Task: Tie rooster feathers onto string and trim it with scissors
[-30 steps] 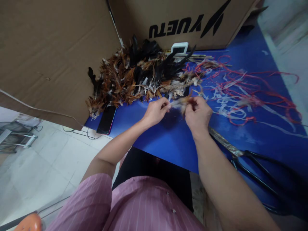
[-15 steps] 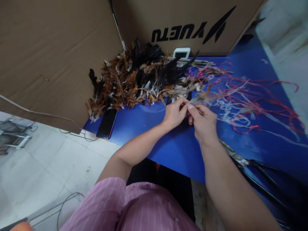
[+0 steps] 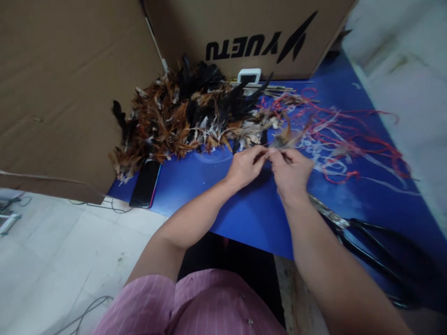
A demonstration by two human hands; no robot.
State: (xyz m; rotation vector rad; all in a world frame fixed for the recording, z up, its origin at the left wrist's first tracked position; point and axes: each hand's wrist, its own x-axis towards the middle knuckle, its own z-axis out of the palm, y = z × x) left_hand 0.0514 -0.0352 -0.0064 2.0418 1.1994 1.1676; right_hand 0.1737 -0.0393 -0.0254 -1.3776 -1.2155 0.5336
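Note:
My left hand [image 3: 246, 165] and my right hand [image 3: 292, 173] meet fingertip to fingertip above the blue table. Between the thumb and finger of the right, a small tuft of brown and grey feathers [image 3: 284, 138] is pinched, its tips pointing away from me. The left thumb and forefinger are pressed together right beside its base; what they grip is too small to make out. Beyond the hands lies a long heap of brown, black and whitish feathers [image 3: 164, 118]. Red and clear plastic strings [image 3: 335, 158] lie tangled to the right of the hands.
Large black-handled scissors [image 3: 344, 223] lie by my right forearm. A phone [image 3: 145, 184] rests at the table's left edge. Cardboard boxes [image 3: 244, 21] stand behind and to the left. A small white-framed device [image 3: 249, 76] and thin sticks [image 3: 279, 87] are near the back box.
The whole view has shifted slightly, so table and boxes appear further left. Both hands stay together at the feather tuft, which now points more upright.

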